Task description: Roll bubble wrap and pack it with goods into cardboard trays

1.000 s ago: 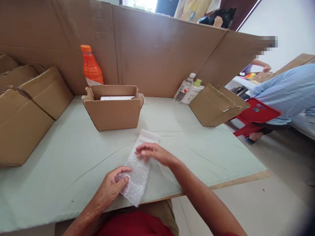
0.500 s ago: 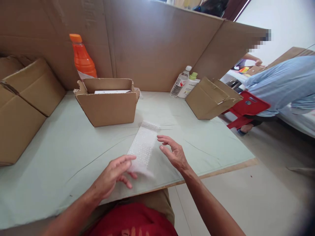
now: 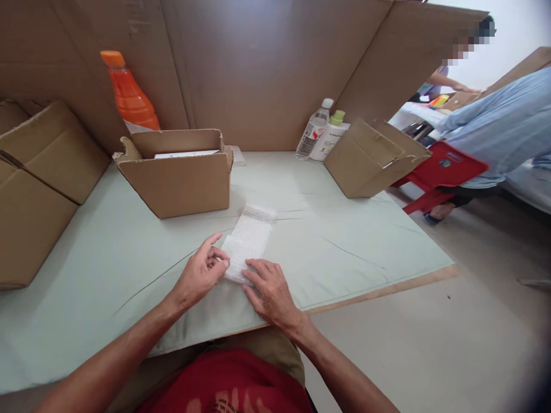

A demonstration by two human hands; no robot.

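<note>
A strip of clear bubble wrap (image 3: 255,229) lies on the cloth-covered table in front of me, its near end doubled over. My left hand (image 3: 198,272) is at its left edge, thumb and a fingertip pinched together on the folded part, the index finger raised. From the right, my right hand (image 3: 272,291) lies over the near right corner, fingers stretched out and a little apart, fingertips on the fold. What lies under the right fingertips is hidden.
An open cardboard box (image 3: 185,186) with white contents stands behind the wrap. More cardboard boxes (image 3: 38,195) are at left, another box (image 3: 365,163) at right. An orange bottle (image 3: 133,100), a clear water bottle (image 3: 313,135) and a white bottle (image 3: 329,140) stand along the cardboard wall. People sit beyond.
The near end of the bubble wrap, raised and blurred before, now lies folded over. My right hand has come down onto it, and my left hand has closed at its left edge.
</note>
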